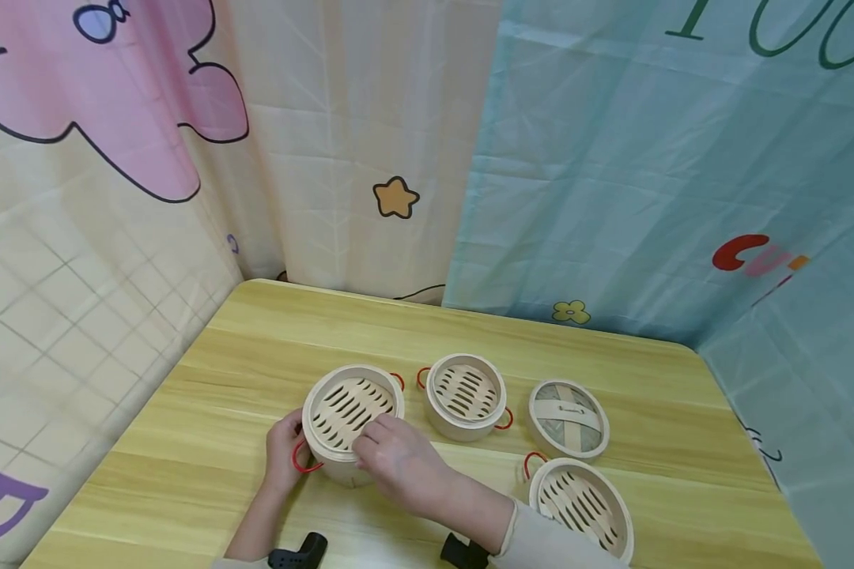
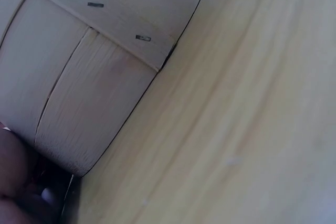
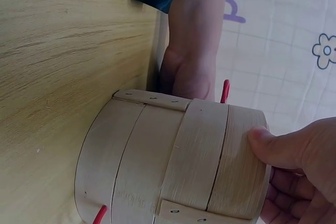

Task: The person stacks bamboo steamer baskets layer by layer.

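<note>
Right sleeve sat closest, with the near-right basket just beside it. Left basket stood upright on the table, left of middle. Right hand pinched its near-right rim: thumb outside, fingers curled at the mouth. Left hand lay against the left wall by a red handle; fingers mostly hidden, couldn't tell if they gripped. Doing it well, I reckoned, meant bracing the wall with the left, working the rim level with the right, no sideways tug, seams flush all round. Orientation: mouth up, centre line vertical; round body, so no obvious long axis. Handles lined up near-left to far-right. Far basket was just right of it, lid further right.
</note>
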{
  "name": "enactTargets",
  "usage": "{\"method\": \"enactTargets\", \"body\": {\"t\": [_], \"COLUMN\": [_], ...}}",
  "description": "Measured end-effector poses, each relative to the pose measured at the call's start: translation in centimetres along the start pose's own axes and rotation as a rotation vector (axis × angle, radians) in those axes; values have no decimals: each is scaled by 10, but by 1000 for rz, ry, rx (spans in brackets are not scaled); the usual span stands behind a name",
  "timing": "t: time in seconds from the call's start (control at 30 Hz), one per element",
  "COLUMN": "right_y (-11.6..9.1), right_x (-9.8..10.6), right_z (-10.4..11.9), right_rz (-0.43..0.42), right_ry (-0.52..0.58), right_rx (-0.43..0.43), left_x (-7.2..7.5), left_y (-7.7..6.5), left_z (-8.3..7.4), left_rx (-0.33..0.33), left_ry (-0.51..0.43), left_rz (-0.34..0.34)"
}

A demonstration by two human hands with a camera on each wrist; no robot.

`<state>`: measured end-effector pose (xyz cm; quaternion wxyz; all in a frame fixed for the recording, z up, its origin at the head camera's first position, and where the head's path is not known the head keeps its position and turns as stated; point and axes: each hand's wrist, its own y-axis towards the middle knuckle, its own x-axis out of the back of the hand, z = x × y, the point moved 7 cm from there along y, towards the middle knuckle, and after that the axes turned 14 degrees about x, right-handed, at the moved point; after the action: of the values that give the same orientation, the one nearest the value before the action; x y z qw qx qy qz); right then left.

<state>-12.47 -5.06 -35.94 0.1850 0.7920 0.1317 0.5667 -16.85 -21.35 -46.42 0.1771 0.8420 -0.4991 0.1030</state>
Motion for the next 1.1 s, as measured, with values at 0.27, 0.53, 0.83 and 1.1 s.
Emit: {"method": "enactTargets", "body": {"t": [0.27,0.53,0.83,1.1], "right_y": [-1,-3,1,4], "right_x": [2,1,-3,-4], "right_z": [-2,-2,-1,-1], "right_rz": [-17,-45,-53,-56], "right_ry": [71,84,59,77], "right_rx": [-33,-45,-49,-65], "left_x": [-1,0,1,1], "left_y": [1,1,-3,-6], "left_z": [3,3,-2,-1], "left_rx": [53,20,-171,-201], "left_ry": [25,39,27,-80], "left_rz": [-9,-35,-101,-75]}}
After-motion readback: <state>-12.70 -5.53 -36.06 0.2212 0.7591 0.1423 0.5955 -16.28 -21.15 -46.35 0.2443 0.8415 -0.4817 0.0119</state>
